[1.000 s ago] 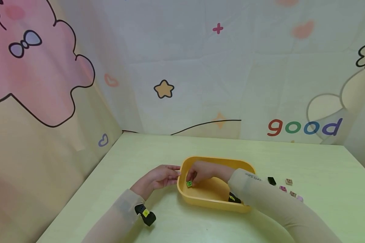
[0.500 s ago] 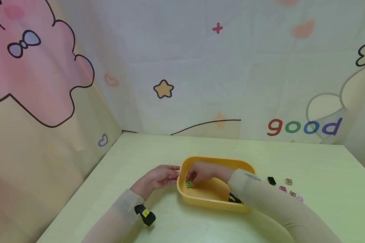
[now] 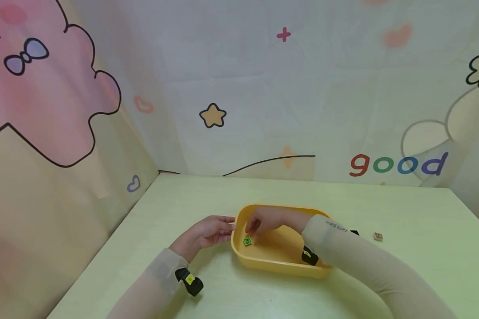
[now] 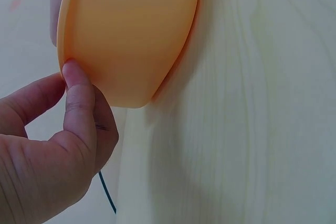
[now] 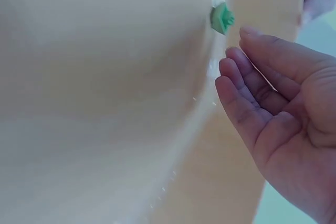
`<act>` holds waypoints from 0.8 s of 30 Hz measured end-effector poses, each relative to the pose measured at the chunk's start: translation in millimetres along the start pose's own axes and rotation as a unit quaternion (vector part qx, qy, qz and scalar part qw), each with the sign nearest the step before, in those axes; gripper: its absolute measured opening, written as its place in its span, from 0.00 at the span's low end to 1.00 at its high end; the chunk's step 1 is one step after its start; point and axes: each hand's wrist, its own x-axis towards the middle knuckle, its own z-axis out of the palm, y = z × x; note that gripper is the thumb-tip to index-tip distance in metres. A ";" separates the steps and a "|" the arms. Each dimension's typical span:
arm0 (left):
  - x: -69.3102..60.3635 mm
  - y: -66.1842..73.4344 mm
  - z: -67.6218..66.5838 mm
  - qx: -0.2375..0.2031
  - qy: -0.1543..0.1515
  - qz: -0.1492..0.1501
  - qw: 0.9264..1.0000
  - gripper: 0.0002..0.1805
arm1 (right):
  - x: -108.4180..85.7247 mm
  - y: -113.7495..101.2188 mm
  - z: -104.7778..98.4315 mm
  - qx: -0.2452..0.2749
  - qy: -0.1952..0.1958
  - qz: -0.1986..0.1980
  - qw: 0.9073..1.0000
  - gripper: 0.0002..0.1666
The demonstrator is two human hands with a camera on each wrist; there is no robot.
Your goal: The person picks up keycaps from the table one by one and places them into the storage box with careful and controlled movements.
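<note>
A small green square piece [image 3: 247, 241] lies on the floor of the yellow tray [image 3: 279, 265], near its left end. Just above and beside it is my right hand [image 3: 265, 219], inside the tray; in the right wrist view the fingers of that hand [image 5: 283, 108] are parted from the green piece [image 5: 223, 18] and hold nothing. My left hand [image 3: 209, 232] is at the tray's left end. Seen from the left wrist, its thumb and fingers [image 4: 63, 140] pinch the rim of the tray [image 4: 131, 35].
Right of the tray, a light brown square piece [image 3: 378, 236] lies on the table [image 3: 207, 190], and a black piece [image 3: 355, 232] shows partly behind the right sleeve. A patterned cloth [image 3: 247, 88] stands behind the table.
My right hand has let go of the green piece and risen slightly from it. The right forearm has shifted and now covers several small pieces. The left hand keeps its place.
</note>
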 end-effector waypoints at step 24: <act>2.6 -2.0 -2.2 0.000 0.000 -0.001 1.000 0.25 | -83.2 -15.3 -36.2 -0.009 0.107 -0.011 0.994 0.16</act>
